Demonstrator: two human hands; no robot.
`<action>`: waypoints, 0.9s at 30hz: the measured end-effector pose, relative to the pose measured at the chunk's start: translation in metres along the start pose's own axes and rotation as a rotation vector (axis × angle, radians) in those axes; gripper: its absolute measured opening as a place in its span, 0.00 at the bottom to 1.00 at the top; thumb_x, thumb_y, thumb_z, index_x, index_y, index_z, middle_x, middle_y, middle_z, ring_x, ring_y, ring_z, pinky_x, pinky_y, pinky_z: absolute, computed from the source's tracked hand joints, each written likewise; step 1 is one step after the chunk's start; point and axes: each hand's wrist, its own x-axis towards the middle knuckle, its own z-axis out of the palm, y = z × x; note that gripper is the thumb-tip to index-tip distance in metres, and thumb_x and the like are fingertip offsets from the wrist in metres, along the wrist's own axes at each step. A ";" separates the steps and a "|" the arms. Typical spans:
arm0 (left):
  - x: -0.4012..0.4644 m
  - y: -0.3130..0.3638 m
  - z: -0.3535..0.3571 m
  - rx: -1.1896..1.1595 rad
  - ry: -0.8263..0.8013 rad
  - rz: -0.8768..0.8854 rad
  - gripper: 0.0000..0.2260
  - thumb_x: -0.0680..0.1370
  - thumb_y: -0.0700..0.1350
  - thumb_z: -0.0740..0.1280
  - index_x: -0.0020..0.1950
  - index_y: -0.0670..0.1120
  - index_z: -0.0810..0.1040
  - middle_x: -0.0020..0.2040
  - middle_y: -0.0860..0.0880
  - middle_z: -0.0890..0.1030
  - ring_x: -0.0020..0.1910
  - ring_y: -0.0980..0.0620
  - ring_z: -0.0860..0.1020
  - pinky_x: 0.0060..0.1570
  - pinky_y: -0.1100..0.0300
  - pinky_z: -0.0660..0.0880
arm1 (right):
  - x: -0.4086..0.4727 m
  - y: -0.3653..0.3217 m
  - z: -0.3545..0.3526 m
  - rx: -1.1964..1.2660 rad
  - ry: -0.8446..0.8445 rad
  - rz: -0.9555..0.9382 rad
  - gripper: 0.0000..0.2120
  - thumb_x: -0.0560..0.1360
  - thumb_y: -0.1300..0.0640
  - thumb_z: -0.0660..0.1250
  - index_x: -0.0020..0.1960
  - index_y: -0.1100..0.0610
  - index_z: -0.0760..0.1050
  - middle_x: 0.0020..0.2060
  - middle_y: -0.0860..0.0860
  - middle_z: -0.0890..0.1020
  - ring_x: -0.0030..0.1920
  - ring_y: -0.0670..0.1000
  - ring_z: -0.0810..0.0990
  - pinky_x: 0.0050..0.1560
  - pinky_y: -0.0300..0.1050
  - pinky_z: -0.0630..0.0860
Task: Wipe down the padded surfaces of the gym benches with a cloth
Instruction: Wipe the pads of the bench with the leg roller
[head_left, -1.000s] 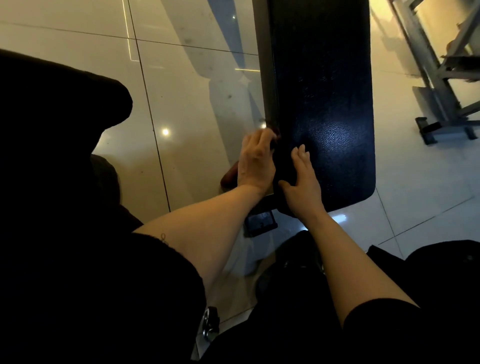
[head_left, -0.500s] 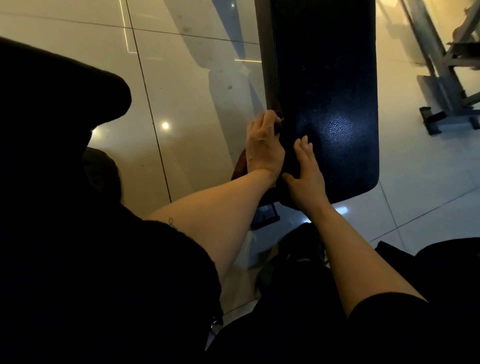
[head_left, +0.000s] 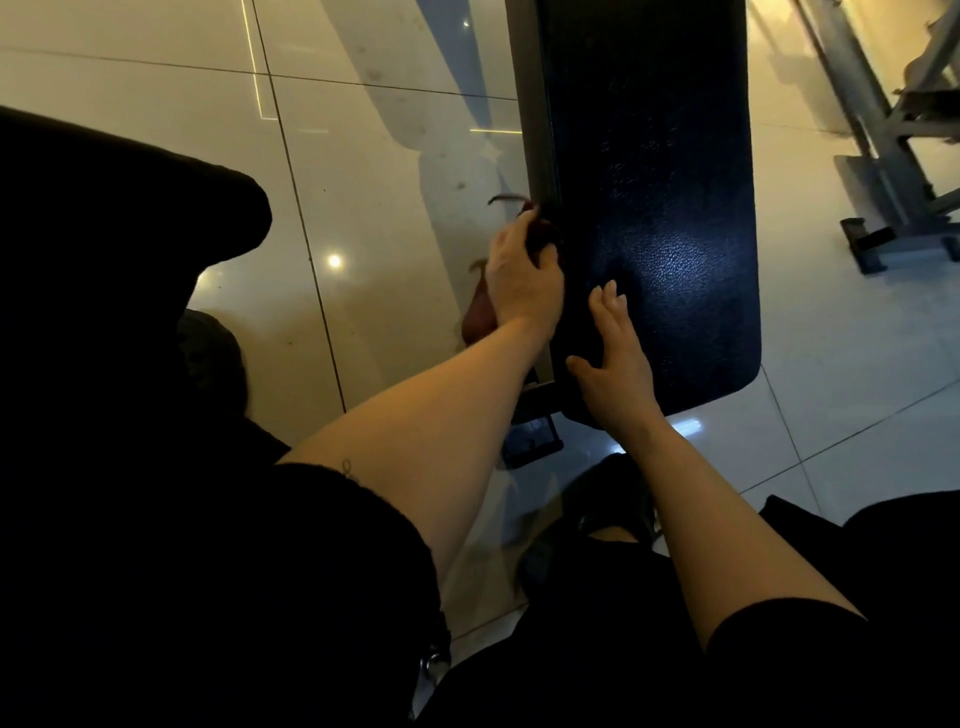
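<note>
The left hand (head_left: 524, 280) clenched a dark red cloth (head_left: 535, 234) against the counter's (head_left: 670, 218) left edge. The right hand (head_left: 615, 358) lay flat, fingers (head_left: 605, 299) straight toward twelve o'clock. The pad's long axis ran six to twelve.

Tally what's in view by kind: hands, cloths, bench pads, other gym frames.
Hands: 2, the left hand gripping the cloth, the right hand flat on the pad
Cloths: 1, the dark red cloth
Bench pads: 1, the black bench pad
Other gym frames: 1, the grey metal frame
Total: 5
</note>
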 end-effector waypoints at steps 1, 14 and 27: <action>-0.006 0.000 0.001 0.025 -0.023 0.047 0.17 0.75 0.33 0.65 0.63 0.41 0.76 0.60 0.42 0.77 0.59 0.45 0.75 0.55 0.68 0.64 | 0.000 0.000 0.000 0.003 0.002 -0.001 0.37 0.75 0.70 0.64 0.78 0.56 0.52 0.79 0.50 0.49 0.78 0.49 0.44 0.77 0.52 0.48; -0.025 -0.013 0.001 0.141 0.032 0.116 0.14 0.70 0.30 0.66 0.53 0.41 0.78 0.53 0.43 0.77 0.49 0.44 0.75 0.44 0.62 0.66 | 0.000 -0.002 0.001 0.017 -0.003 0.005 0.38 0.74 0.70 0.63 0.78 0.57 0.51 0.79 0.51 0.49 0.78 0.50 0.44 0.77 0.55 0.48; 0.001 -0.001 0.005 0.013 0.071 0.123 0.12 0.70 0.29 0.67 0.51 0.39 0.78 0.52 0.41 0.78 0.51 0.45 0.76 0.47 0.71 0.64 | 0.000 0.003 0.001 0.032 0.004 -0.007 0.38 0.74 0.70 0.64 0.78 0.57 0.52 0.79 0.50 0.49 0.78 0.49 0.44 0.77 0.54 0.47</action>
